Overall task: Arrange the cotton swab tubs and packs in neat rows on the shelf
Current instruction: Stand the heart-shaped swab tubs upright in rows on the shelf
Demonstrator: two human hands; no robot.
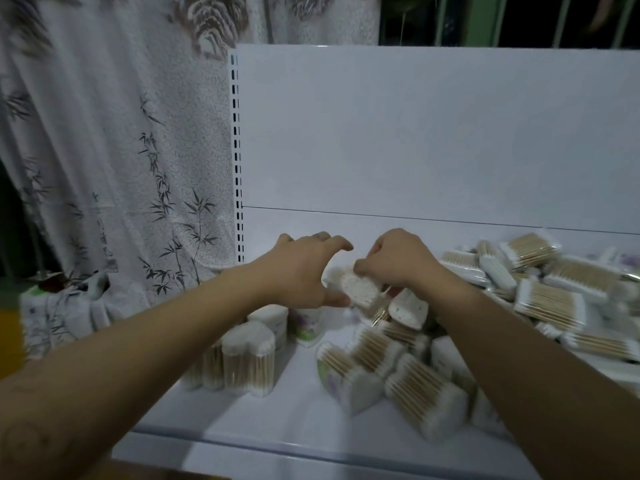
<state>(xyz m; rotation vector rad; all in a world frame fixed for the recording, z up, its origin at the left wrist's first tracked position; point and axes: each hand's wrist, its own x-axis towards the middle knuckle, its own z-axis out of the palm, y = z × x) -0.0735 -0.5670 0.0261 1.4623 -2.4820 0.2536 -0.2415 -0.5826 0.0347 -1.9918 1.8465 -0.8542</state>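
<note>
Gripping a swab tub point(361, 289), right hand point(398, 263); left hand point(300, 269) splayed

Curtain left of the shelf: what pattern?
The curtain is white with a grey bamboo print; head view shows it best.

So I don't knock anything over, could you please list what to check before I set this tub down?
1. Right hand grips the tub: ok.
2. Left hand free, open beside it: ok.
3. Bare shelf beside the standing tubs: ok.
4. Standing tubs upright: ok.
5. Pile of packs tidy: not ok, jumbled.
6. Tub's lid closed: cannot tell, blurred.
</note>
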